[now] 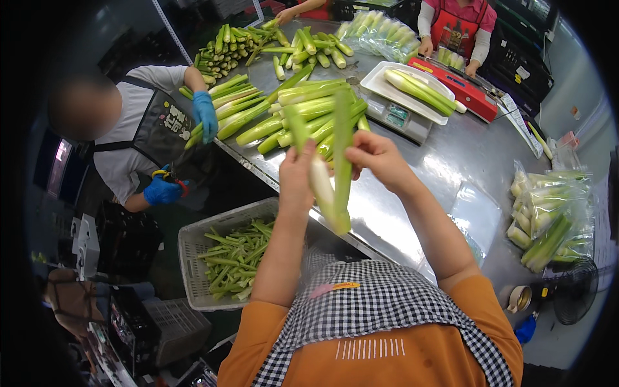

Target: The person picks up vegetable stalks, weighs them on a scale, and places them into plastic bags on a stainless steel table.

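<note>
My left hand (297,179) is closed around a pale green and white vegetable stalk (323,186), held over the near edge of the steel table (382,213). The fingers of my right hand (370,157) pinch a long green outer strip (343,159) that stands apart from the stalk at the top and meets it at the bottom end. Just beyond both hands lies a pile of trimmed green stalks (309,109). To the right of the pile, a digital scale (399,118) carries a white tray (377,80) with several stalks (420,92) in it.
A grey plastic crate (193,280) of green trimmings (237,261) stands below left. A co-worker in blue gloves (162,191) holds scissors (169,179) at the left. Across the table, another person works at a red bag sealer (452,87). Bagged stalks (544,213) lie at the right, near clear plastic bags (476,213).
</note>
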`<state>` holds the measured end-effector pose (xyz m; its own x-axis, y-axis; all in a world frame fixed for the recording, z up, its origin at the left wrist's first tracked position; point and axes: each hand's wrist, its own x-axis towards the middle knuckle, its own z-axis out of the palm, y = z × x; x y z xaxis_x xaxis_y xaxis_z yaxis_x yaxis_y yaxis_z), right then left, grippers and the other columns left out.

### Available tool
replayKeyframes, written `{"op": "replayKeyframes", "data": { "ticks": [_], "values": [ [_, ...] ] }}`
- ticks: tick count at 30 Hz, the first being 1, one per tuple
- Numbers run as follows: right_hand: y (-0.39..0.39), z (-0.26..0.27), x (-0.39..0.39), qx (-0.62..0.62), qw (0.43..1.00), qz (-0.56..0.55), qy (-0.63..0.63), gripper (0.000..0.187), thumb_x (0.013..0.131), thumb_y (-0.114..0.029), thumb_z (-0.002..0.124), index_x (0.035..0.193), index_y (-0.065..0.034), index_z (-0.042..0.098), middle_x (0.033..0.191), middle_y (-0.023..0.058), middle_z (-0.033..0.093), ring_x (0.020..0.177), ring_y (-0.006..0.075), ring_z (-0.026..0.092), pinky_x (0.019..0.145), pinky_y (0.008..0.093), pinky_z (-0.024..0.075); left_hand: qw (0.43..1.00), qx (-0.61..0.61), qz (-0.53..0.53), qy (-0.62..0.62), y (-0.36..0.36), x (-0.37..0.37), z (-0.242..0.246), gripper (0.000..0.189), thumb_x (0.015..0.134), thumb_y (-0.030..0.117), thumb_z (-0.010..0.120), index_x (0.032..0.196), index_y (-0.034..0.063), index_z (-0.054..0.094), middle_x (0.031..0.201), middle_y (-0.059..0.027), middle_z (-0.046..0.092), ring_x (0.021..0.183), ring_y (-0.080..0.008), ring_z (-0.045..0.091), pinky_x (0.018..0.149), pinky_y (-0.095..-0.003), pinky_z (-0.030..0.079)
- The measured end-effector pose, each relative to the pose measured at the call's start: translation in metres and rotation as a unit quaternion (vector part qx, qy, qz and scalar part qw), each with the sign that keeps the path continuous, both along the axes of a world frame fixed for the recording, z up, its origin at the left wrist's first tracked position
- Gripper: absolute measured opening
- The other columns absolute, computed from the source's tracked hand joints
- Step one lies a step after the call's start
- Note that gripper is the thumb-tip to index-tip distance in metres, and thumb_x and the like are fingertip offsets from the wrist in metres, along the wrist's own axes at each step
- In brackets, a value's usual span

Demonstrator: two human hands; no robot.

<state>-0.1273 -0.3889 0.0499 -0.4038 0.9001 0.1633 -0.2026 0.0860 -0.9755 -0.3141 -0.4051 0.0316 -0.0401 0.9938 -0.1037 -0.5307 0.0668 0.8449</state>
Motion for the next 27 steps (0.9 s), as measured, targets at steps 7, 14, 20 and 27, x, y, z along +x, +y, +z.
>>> {"op": "replayKeyframes", "data": {
  "ticks": [7,14,20,27],
  "values": [
    [-0.009,0.002,-0.008,-0.031,0.978,-0.101,0.179,0.016,0.1,-0.02,0.046,0.107,-0.006,0.047,0.09,0.0108,0.064,0.083,0.0234,0.066,0.078,0.0374,0.0547,0.984,0.012,0.122,-0.133,0.01,-0.012,0.002,0.039,0.09,0.046,0.059,0.098,0.0084,0.051,0.083,-0.0069,0.058,0.074,-0.0203,0.058,0.07,-0.0372,0.051],
    [-0.06,0.088,0.108,0.315,0.808,-0.404,0.291,0.017,0.097,-0.012,0.038,0.104,-0.0067,0.053,0.062,-0.0024,0.038,0.05,0.0075,0.034,0.05,0.0227,0.0353,0.945,-0.054,0.217,-0.237,0.033,-0.151,-0.081,0.042,0.091,0.047,0.054,0.072,0.0107,0.044,0.062,-0.003,0.047,0.055,-0.0164,0.05,0.051,-0.0325,0.047],
    [0.008,-0.041,0.001,0.071,0.901,-0.404,0.142,0.039,0.1,-0.033,0.041,0.09,-0.0005,0.06,0.088,0.0122,0.065,0.074,0.0205,0.061,0.071,0.0322,0.0485,0.962,0.095,-0.039,-0.251,0.025,-0.041,0.032,0.033,0.093,0.042,0.055,0.093,0.009,0.051,0.072,-0.0023,0.05,0.062,-0.0126,0.05,0.051,-0.0268,0.045],
    [-0.019,-0.06,-0.06,-0.049,0.989,0.066,-0.121,0.036,0.096,-0.031,0.05,0.111,-0.0001,0.059,0.096,0.0078,0.067,0.085,0.0162,0.065,0.076,0.0287,0.0511,0.826,0.2,-0.257,-0.46,0.012,-0.057,0.047,0.045,0.096,0.04,0.048,0.108,-0.003,0.047,0.072,-0.0044,0.041,0.06,-0.0142,0.044,0.048,-0.0274,0.042]
  ]
}}
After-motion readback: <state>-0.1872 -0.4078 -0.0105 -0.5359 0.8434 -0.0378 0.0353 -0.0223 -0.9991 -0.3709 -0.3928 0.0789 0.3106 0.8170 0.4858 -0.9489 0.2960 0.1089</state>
